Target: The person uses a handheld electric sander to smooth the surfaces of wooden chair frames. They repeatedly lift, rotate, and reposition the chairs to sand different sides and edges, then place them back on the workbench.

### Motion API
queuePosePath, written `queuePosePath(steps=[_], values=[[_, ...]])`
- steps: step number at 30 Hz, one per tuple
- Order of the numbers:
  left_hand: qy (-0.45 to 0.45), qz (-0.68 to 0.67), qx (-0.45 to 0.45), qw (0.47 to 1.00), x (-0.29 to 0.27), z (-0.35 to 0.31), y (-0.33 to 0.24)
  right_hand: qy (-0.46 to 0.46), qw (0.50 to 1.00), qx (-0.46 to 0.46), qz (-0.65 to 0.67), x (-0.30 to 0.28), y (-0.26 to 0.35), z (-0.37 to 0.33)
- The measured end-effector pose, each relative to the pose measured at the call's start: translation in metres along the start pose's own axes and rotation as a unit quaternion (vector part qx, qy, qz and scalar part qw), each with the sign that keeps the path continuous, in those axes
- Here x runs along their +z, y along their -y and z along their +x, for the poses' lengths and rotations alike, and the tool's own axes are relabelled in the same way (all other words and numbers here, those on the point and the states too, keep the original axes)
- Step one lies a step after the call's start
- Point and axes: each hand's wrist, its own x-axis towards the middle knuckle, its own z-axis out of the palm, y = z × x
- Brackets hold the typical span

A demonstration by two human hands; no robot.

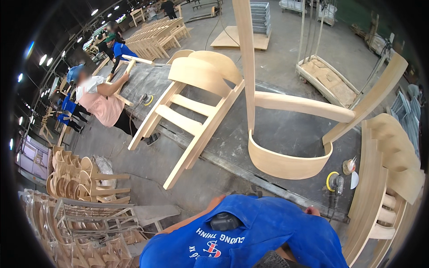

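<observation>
My blue shirt (250, 236) fills the bottom of the view. My left forearm (192, 219) lies bare across its left side, and the hand itself is hidden. Only the knuckles of my right hand (313, 210) show above the shirt, at the near edge of the dark workbench (277, 129); whether it holds anything cannot be seen. Just beyond it an unfinished wooden chair frame (286, 165) stands upside down on the bench, legs up. A yellow-rimmed power sander (334, 182) lies to its right, its cable running down toward my right hand.
A second bare wooden chair (196, 102) lies tilted over the bench's left edge. Stacked chairs (386, 178) stand at the right and more chair frames (76, 174) at the lower left. A person in a pink top (100, 100) works at the bench's far end.
</observation>
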Motion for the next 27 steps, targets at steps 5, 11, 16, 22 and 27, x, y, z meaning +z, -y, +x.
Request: queuePosePath(steps=[5, 11, 16, 22, 27], values=[[-0.096, 0.072, 0.046, 0.992, -0.033, 0.003, -0.068, 0.095, 0.994, -0.044, 0.016, -0.041, 0.046, -0.041], [0.195, 0.046, 0.342, 0.918, -0.032, 0.026, -0.139, 0.183, 0.981, -0.065, 0.0, -0.045, 0.081, -0.046], [0.286, 0.024, 0.299, 0.91, -0.024, 0.025, -0.159, 0.213, 0.974, -0.078, -0.012, -0.041, 0.092, -0.037], [0.32, 0.012, 0.268, 0.909, -0.024, 0.02, -0.169, 0.232, 0.968, -0.091, -0.02, -0.037, 0.101, -0.031], [0.331, 0.004, 0.257, 0.908, -0.025, 0.017, -0.174, 0.241, 0.965, -0.099, -0.024, -0.037, 0.106, -0.03]])
